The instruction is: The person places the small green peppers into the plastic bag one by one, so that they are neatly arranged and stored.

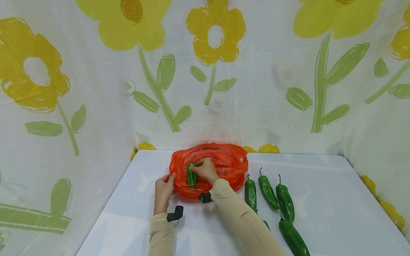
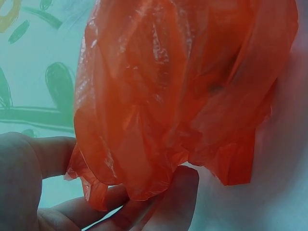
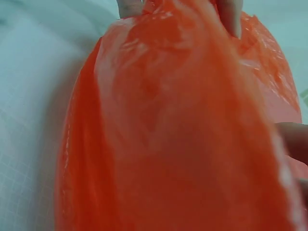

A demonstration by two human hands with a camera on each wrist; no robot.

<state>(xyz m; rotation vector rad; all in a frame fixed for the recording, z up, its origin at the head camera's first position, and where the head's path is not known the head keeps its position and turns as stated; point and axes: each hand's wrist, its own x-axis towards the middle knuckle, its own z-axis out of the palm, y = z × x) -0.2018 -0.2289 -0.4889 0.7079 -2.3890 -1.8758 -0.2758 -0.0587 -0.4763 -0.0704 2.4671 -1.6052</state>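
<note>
A red plastic bag (image 1: 230,161) with dark print lies spread at the back of the white table, its mouth open toward me. My left hand (image 1: 164,190) grips the bag's left edge; in the left wrist view its thumb and fingers (image 2: 183,192) pinch the red film. Over the bag's opening, my right hand (image 1: 207,171) holds a green pepper (image 1: 192,176) upright by its upper part. In the right wrist view the bag (image 3: 168,130) fills most of the picture and hides the pepper, with right-hand fingers (image 3: 293,139) at the right edge.
Several more green peppers lie on the table right of the bag, among them one pepper (image 1: 268,192) with a long stem and another pepper (image 1: 293,236) nearer me. A flower-printed curtain (image 1: 256,89) stands behind and beside the white table (image 1: 128,227).
</note>
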